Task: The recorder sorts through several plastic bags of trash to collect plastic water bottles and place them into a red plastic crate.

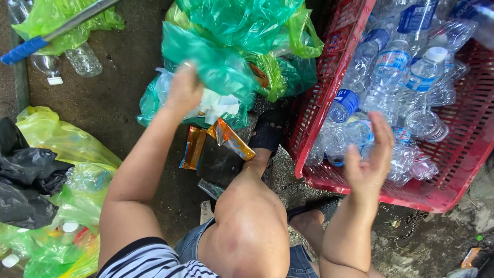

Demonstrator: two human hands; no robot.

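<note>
Crumpled translucent green plastic bag (221,62), gripped in the left hand (184,90), could spill its white scraps beneath that grip, while the open right hand (369,162) hovers empty above the red slatted plastic crate (453,180).

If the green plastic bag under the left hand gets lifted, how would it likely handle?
The green plastic bag looks thin and crumpled, so it would probably flop and sag. The left hand bunches its film, suggesting it deforms easily. White scraps show through, so the contents may shift or spill.

2 orange foil wrappers (216,141) on ground; blue btl labels (346,101) in crate.
</note>
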